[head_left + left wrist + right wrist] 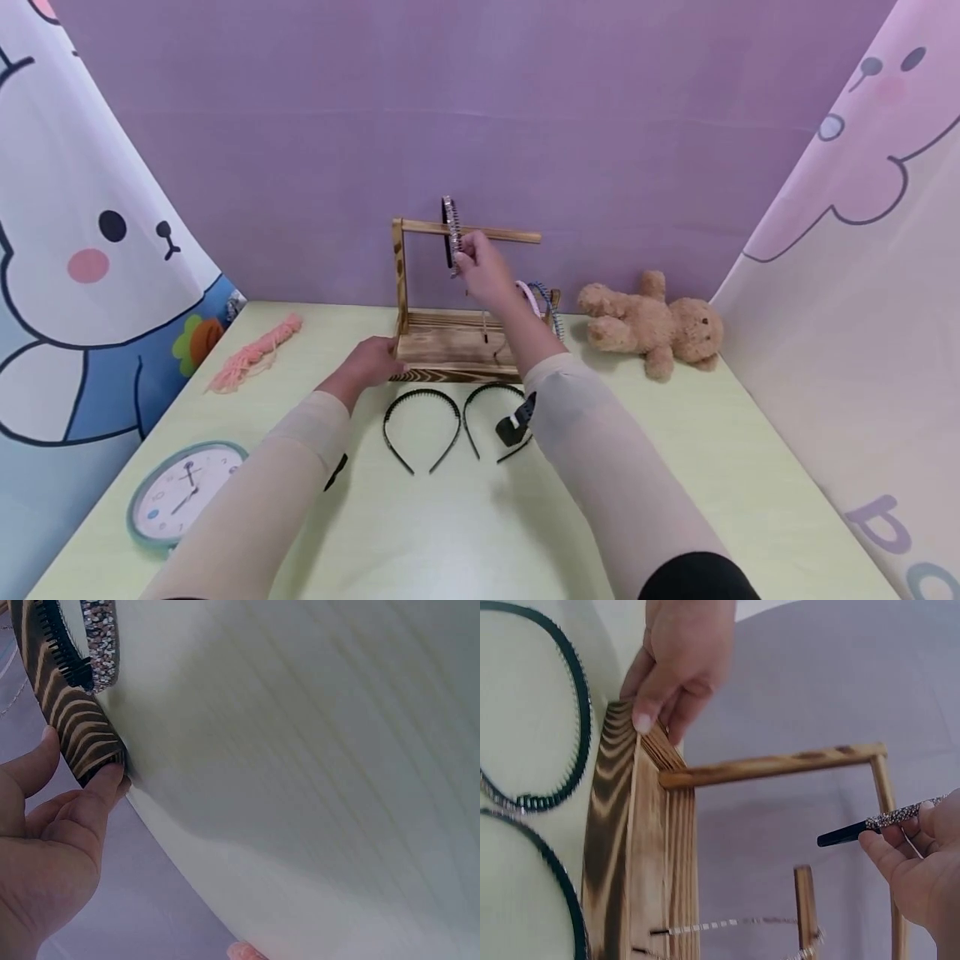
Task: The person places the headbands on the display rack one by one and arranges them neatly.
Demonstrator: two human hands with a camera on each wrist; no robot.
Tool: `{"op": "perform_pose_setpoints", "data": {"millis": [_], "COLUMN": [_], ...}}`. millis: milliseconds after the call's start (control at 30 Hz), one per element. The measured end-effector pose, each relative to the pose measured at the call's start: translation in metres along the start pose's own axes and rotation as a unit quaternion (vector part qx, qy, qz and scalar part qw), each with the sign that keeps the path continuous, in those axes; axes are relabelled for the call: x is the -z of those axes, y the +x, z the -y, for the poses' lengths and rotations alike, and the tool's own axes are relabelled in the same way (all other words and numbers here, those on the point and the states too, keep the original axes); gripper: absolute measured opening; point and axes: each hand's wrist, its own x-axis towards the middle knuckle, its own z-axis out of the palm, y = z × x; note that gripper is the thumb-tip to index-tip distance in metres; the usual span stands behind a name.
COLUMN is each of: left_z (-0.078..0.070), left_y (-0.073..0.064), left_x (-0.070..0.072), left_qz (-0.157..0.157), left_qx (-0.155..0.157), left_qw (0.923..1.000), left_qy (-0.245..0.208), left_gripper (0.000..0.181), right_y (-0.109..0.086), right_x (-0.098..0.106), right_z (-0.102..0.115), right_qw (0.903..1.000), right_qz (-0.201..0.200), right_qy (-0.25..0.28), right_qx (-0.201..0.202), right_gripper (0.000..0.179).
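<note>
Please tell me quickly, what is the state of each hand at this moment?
Left hand: closed, gripping one end of the wooden stand.
Right hand: closed, holding a glittery headband at the stand's upper bar.

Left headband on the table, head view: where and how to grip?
I'd pinch the left headband midway down its left side, coming from above and the left: it lies flat, its right side nearly meets the other headband, and its crown sits close to the wooden stand.
</note>
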Motion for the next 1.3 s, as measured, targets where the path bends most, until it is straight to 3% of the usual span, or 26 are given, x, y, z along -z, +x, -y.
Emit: {"op": "perform_pose_setpoints", "data": {"millis": [300, 500, 900, 1300], "left_z": [-0.004, -0.007, -0.01, -0.004], "left_y": [-0.003, -0.005, -0.003, -0.003], "left_x": [0.0, -0.001, 0.0, 0.004], "left_qz": [0.007, 0.009, 0.012, 0.007], "left_qx": [0.011, 0.008, 0.004, 0.0], "left_qw": [0.9999, 0.9999, 0.9998, 0.9999], "left_qy": [-0.005, -0.005, 0.014, 0.01], "left_gripper": [0.068, 0.068, 0.07, 0.069], "right_y": [0.004, 0.004, -0.001, -0.02], "right_x": [-0.032, -0.04, -0.034, -0.011], "right_z": [0.007, -0.001, -0.015, -0.014], "right_qw": [0.9993, 0.9985, 0.9973, 0.9931], "right_qz": [0.029, 0.05, 0.073, 0.101], "right_qy": [-0.009, -0.022, -0.009, -0.06], "right_qx": [0.02, -0.003, -0.009, 0.002], "right_gripper": [0.017, 0.018, 0.032, 0.044]}}
